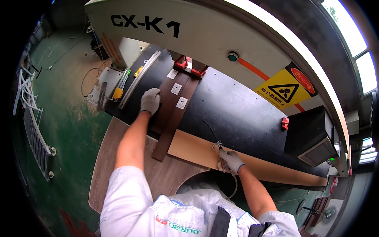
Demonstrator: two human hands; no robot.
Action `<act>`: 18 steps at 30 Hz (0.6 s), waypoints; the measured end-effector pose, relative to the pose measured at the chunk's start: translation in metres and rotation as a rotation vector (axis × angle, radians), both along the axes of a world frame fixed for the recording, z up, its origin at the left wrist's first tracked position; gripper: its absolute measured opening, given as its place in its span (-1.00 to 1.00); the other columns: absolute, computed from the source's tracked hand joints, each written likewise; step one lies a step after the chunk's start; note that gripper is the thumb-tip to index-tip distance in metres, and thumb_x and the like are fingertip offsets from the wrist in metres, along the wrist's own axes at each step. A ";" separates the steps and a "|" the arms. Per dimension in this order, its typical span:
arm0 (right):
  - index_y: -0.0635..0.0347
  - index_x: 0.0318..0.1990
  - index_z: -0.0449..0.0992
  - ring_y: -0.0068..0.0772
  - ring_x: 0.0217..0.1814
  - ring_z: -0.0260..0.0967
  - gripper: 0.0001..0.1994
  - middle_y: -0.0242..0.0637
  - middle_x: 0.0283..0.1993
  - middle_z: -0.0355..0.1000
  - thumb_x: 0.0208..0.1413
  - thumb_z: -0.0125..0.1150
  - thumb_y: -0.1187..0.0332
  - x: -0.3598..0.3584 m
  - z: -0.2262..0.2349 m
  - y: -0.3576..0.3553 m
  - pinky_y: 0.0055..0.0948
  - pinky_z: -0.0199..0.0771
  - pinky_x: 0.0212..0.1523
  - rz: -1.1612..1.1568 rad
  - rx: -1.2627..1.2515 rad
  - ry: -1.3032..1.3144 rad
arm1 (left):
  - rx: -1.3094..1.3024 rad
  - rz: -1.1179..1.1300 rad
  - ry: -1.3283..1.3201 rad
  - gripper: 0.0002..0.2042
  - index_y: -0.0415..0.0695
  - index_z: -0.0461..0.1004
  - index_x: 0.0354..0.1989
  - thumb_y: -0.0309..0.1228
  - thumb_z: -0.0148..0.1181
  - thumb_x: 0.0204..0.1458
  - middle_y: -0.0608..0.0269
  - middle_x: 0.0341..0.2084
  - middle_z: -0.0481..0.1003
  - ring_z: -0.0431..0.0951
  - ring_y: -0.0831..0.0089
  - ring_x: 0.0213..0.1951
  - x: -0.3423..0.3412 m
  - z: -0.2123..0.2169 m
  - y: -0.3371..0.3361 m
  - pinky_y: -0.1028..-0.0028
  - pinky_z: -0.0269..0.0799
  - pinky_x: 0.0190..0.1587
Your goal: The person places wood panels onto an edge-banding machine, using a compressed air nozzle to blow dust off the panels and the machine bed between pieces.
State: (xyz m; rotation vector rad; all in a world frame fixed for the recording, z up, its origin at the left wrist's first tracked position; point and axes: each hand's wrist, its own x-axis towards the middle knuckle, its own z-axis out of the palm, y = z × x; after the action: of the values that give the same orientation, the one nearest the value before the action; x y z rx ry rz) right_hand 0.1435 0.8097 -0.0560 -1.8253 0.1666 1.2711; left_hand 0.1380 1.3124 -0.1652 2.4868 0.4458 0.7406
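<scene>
My left hand (150,101), in a pale work glove, is closed at the left edge of two dark brown boards (182,113). Its fingertips show a small dark bit that I cannot make out. The boards lie side by side on the black machine table (233,110), with several white labels on them and their far ends at a red clamp (190,68). In my gloved right hand (231,161) is an air blow gun (218,145), its thin dark nozzle pointing away to the left. A pale hose hangs below it. The gun is above a light tan board (197,149) along the table's front edge.
A white machine beam (205,35) with a green button and warning sign spans the far side. Left lie a metal rail (140,79), a yellow tape measure (117,93) and a screwdriver. A wood-look board (114,158) juts out nearby; a black box (310,136) stands right.
</scene>
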 end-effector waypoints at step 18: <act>0.32 -0.25 0.58 -0.37 -0.58 0.56 -0.44 -0.17 -0.48 0.60 0.33 0.17 -0.15 0.000 0.003 -0.001 -0.43 0.56 -0.57 -0.034 -0.108 0.025 | 0.307 -0.092 0.054 -0.61 -0.02 0.57 0.09 -0.31 0.40 0.05 0.34 -0.02 0.56 0.53 0.22 0.04 -0.028 0.011 -0.018 0.17 0.40 0.08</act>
State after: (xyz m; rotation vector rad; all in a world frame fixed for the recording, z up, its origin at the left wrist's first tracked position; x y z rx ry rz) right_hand 0.1437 0.8091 -0.0527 -1.8904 0.2832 1.2833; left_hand 0.1103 1.2949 -0.1543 2.7967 0.2486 0.7546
